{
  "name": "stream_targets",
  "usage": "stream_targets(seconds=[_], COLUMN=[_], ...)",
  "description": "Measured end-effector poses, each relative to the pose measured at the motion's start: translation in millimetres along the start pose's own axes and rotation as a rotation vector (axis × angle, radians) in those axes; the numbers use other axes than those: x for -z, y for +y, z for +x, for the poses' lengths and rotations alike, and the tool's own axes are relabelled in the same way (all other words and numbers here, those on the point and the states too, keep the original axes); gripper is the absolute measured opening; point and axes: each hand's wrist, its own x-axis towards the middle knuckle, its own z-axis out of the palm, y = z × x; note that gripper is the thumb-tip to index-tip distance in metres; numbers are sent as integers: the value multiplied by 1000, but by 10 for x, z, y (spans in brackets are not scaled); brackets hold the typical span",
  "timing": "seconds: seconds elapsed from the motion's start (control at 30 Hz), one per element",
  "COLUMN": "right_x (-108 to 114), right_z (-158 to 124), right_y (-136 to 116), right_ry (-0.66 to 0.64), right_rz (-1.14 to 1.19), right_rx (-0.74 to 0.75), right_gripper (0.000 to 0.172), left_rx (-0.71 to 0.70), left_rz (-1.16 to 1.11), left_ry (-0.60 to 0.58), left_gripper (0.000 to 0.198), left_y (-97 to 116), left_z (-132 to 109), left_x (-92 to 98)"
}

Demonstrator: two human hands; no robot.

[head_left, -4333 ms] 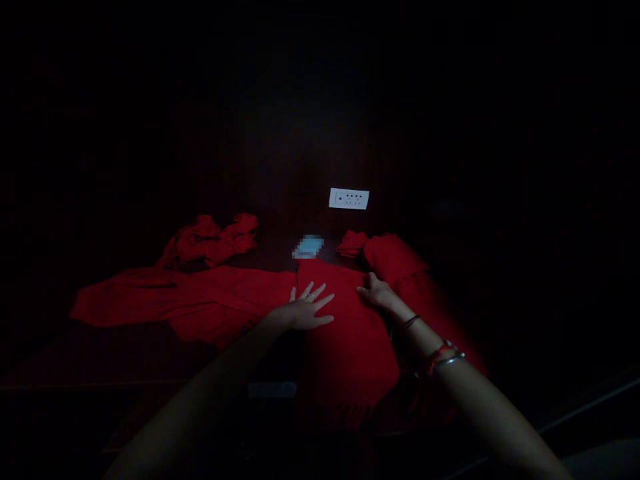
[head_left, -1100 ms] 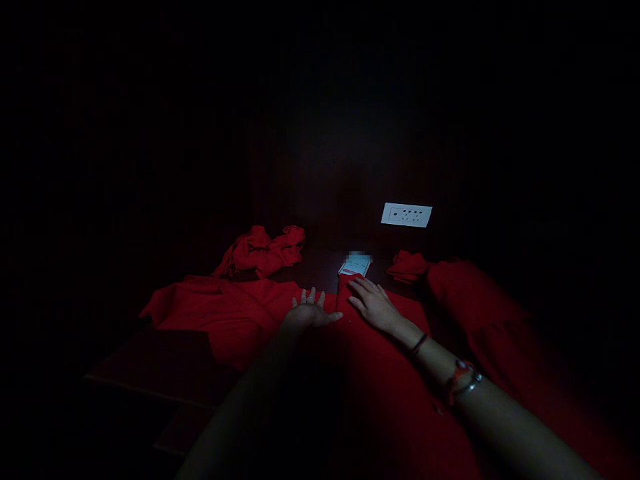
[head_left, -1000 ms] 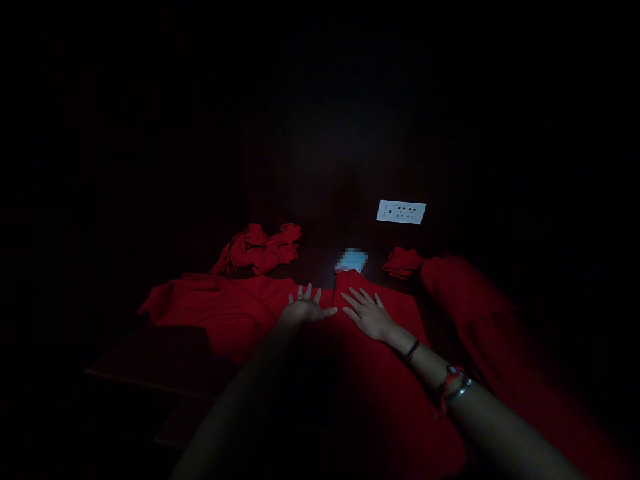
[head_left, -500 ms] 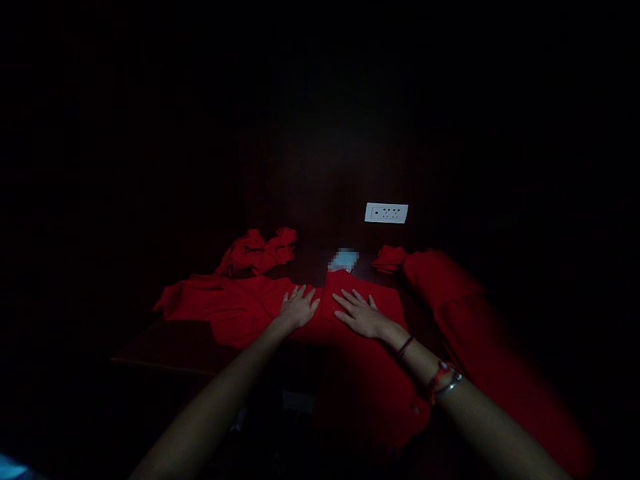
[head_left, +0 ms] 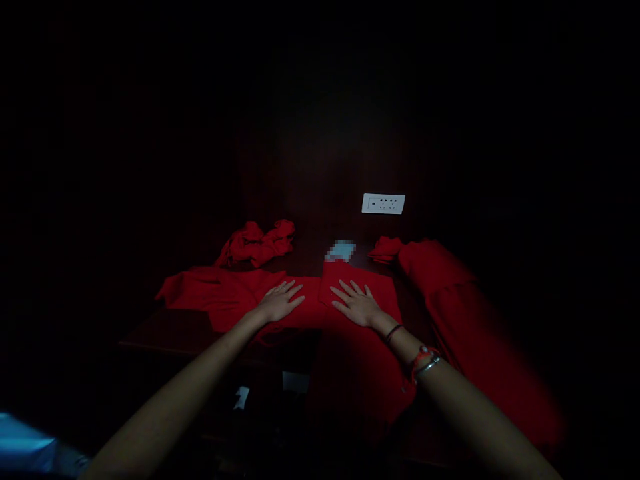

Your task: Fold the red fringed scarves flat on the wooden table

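Observation:
A red garment [head_left: 357,353] lies spread over a dark table, one part stretching left and another hanging over the front edge. Flat on its left part, a red sleeve-like stretch of cloth [head_left: 200,290], rests my left hand [head_left: 279,301] with fingers spread. My right hand [head_left: 356,303] also lies open, palm down, on the right part near a folded-over edge. Neither hand grips anything. Bracelets circle my right wrist.
Crumpled red cloth [head_left: 257,243] lies at the back left. A long red cloth [head_left: 465,320] runs along the right side. Behind the garment is a pale blurred-out rectangle [head_left: 341,251]. A white socket plate [head_left: 383,204] is on the back wall. The surroundings are very dark.
My left hand has slid left across the cloth, away from my right hand, which stays near the same spot on the garment. The whole view has shifted slightly.

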Motion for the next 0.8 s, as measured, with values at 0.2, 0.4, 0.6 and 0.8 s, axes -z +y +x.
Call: stream_targets(seconds=[0.2,0.4,0.6,0.8], right_x=[-12,9,257,371], right_z=[-13,-78,214,702], right_y=[17,12,98,115], right_ry=[-12,-31,123,39], right_rz=[15,37,-53,-268], right_rx=[-20,-44,190,482], right_gripper=[57,58,43,46], left_rx=[12,-92,-119,77], left_rz=[20,44,0,-79], left_ry=[-18,5,139,102], left_gripper=[57,49,49,49], left_y=[-112,21,280,303], left_z=[-51,-51,359,531], left_x=[18,111,300,-23])
